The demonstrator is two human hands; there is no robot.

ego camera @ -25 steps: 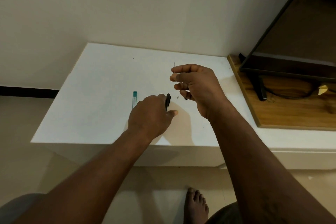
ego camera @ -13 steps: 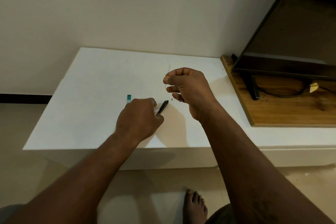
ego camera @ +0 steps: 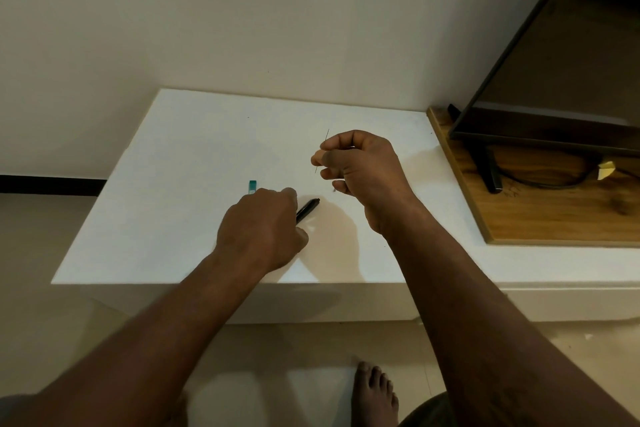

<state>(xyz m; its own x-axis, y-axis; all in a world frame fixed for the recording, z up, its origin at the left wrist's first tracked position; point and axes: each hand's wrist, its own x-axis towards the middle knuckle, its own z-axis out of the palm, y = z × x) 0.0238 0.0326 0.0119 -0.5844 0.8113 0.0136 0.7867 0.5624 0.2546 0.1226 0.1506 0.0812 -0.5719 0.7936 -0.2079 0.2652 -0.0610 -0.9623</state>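
A thin pencil lead [ego camera: 326, 136] stands nearly upright, pinched between the thumb and fingers of my right hand [ego camera: 360, 177] above the white table [ego camera: 166, 204]. My left hand [ego camera: 265, 227] lies low on the table and grips a black mechanical pencil [ego camera: 308, 209], whose dark end points up and right toward the right hand. A small teal lead case [ego camera: 252, 186] lies flat on the table just beyond the left hand's knuckles. A few tiny dark specks lie on the table under the right hand.
A wooden board [ego camera: 540, 218] sits at the table's right end with a dark TV screen [ego camera: 561, 80], its stand [ego camera: 490, 170] and a cable on it. A wall rises behind the table. My bare foot [ego camera: 374, 392] rests on the tiled floor below.
The pencil in my left hand has tilted from nearly upright to pointing up and right. My right hand has kept its pinch on the lead and hardly moved over the table.
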